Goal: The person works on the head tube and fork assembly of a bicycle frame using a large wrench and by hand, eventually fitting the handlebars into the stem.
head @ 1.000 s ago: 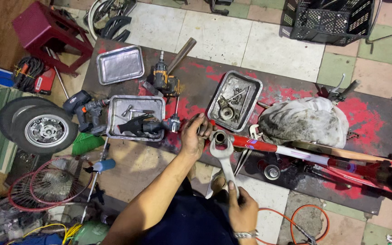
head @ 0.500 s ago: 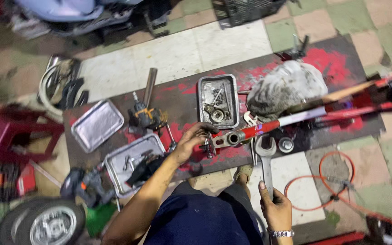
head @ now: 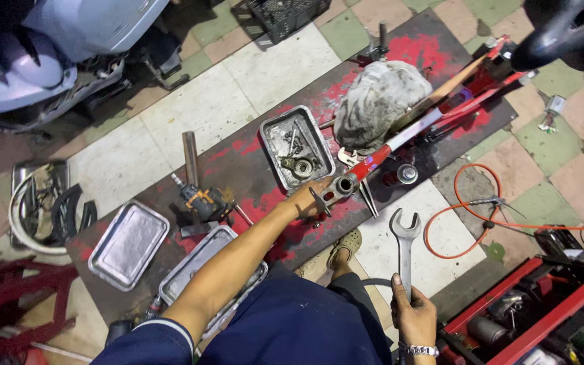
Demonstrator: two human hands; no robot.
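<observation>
On the mat, left hand (head: 303, 198) grips one tube (head: 341, 185); right hand (head: 414, 318) grips one wrench (head: 405, 251).

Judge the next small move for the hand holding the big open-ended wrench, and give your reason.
Probably bring the wrench in the right hand up to the metal fitting: the left hand grips that fitting, while the wrench's open end lies short of it, on the floor tile.

No package, sign or screen can be made out among the things on the tiled floor. One small pale tag-like scrap (head: 553, 107) is seen at the far right, beside the red mat's corner; its kind cannot be told.
</observation>
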